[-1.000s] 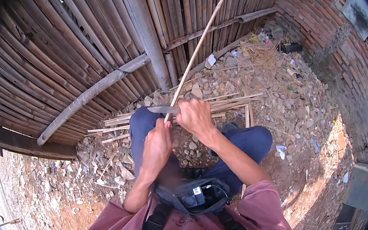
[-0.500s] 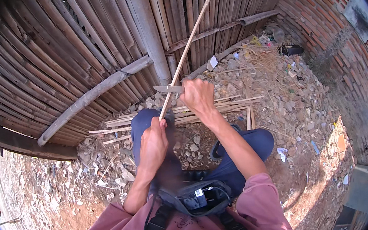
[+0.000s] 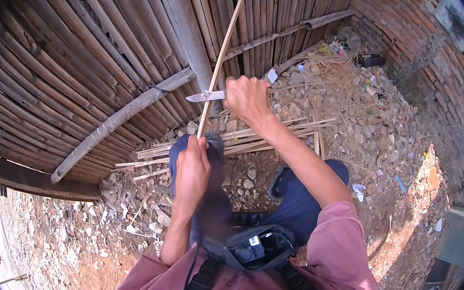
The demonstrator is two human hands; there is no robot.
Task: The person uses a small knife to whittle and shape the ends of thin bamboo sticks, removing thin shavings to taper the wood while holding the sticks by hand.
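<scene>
My left hand [image 3: 193, 166] is closed round the lower end of a long, pale bamboo strip [image 3: 227, 40], which rises away from me toward the bamboo wall. In my right hand [image 3: 249, 98] is a knife [image 3: 204, 96], its handle hidden in the fist. The blade points left and lies across the strip a short way above my left hand. A small pale curl or shaving seems to sit where blade and strip cross.
Several cut bamboo strips [image 3: 255, 141] lie in a pile on the rubble beyond my knees. A bamboo wall [image 3: 79, 68] stands ahead and to the left, a brick wall [image 3: 455, 74] at the right. An open black waist bag [image 3: 265, 248] rests at my lap.
My right hand and the knife have moved slightly up and left, with the blade now tilted. The strip's upper end has swung left and up, and my left hand has shifted a little with it.
</scene>
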